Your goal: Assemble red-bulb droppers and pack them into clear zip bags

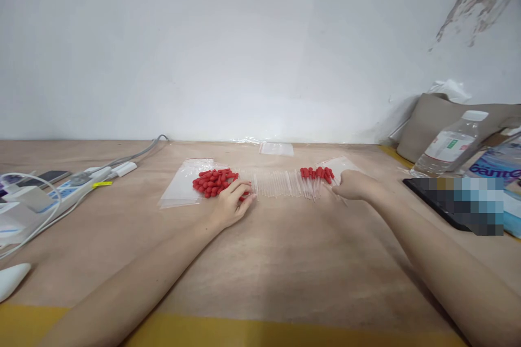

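My left hand (pixel 234 203) rests at the right edge of a pile of red rubber bulbs (pixel 211 181), its fingers curled and a bit of red showing between finger and thumb. Side by side, to the right of that hand, lies a row of thin clear tubes (pixel 280 184). At the row's right end, several tubes carry red bulbs (pixel 315 173) on their far ends. My right hand (pixel 350 184) is closed beside these capped tubes, fingers pointing left; what it pinches is hidden or too small to make out.
Clear plastic bags (pixel 179 187) lie under the pile, and another bag (pixel 277 148) is near the wall. A power strip (pixel 81 179) with cables stands left. On the right are a bottle (pixel 451 143), a grey-brown bag (pixel 423 119) and a dark phone (pixel 431 200).
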Motion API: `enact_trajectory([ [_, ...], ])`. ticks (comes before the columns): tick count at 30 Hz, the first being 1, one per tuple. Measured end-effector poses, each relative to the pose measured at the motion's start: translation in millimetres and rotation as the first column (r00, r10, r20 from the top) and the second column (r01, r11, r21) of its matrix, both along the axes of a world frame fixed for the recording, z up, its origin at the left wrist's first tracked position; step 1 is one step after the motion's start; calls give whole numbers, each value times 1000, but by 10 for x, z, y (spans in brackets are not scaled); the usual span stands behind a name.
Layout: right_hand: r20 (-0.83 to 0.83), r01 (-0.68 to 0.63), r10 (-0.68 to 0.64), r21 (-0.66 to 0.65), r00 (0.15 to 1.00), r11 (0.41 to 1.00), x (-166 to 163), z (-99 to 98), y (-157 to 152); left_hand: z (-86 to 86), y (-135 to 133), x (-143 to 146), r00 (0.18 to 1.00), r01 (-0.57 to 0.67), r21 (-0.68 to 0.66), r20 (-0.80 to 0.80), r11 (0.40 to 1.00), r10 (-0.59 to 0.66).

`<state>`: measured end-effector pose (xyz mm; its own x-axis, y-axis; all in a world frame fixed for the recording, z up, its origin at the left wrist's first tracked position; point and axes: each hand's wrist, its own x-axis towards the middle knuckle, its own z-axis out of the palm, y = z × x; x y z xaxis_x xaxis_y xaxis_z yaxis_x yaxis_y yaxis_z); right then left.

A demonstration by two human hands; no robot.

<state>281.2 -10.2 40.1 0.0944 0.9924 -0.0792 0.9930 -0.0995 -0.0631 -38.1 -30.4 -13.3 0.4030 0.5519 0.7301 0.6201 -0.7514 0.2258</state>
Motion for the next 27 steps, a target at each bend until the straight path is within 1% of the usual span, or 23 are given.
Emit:
enact_trajectory([
  [3, 91, -51, 46, 52, 995, 997, 58, 168, -89, -17, 25, 2, 999, -31, -29, 7, 999, 31],
  [5, 40, -117, 113, 116, 993, 986, 2, 206, -131, -35, 33, 22, 998, -58, -44, 17, 997, 59],
  [6, -32, -165, 172, 164, 985, 973, -58, 188, -142, -45, 31, 39, 997, -76, -48, 23, 996, 78],
  [7, -124, -214, 245, 225, 961, 951, -136, 141, -147, -55, 25, 58, 995, -97, -51, 28, 994, 98],
  [8, -233, -240, 317, 306, 919, 921, -227, 68, -147, -64, 15, 79, 993, -117, -55, 29, 992, 118],
  [9, -333, -281, 404, 359, 852, 890, -325, -26, -147, -72, 3, 100, 991, -130, -66, 21, 989, 132],
  [10, -396, -295, 466, 421, 791, 858, -424, -133, -149, -76, -11, 119, 991, -134, -82, 7, 988, 135],
  [11, -421, -276, 503, 492, 755, 825, -516, -243, -156, -78, -23, 135, 992, -127, -100, -9, 987, 127],
  [12, -417, -250, 530, 561, 738, 789, -599, -349, -168, -77, -34, 147, 994, -113, -118, -21, 987, 111],
  [13, -393, -265, 572, 607, 720, 749, -667, -441, -186, -72, -42, 154, 995, -97, -133, -26, 986, 95],
  [15, -356, -340, 663, 645, 658, 684, -759, -564, -236, -56, -48, 157, 996, -88, -159, -27, 983, 85],
  [17, -334, -392, 718, 660, 610, 640, -802, -600, -290, -40, -43, 153, 994, -108, -174, -28, 979, 105],
  [18, -326, -403, 728, 663, 604, 631, -812, -594, -315, -35, -39, 150, 993, -119, -178, -29, 977, 116],
  [20, -310, -413, 725, 656, 615, 631, -824, -560, -351, -32, -32, 146, 993, -120, -193, -28, 974, 117],
  [23, -299, -435, 731, 645, 613, 628, -834, -528, -369, -37, -29, 149, 998, -55, -243, -1, 968, 57],
  [27, -305, -444, 748, 650, 590, 616, -838, -558, -351, -38, -31, 156, 999, 10, -269, 36, 963, -1],
])
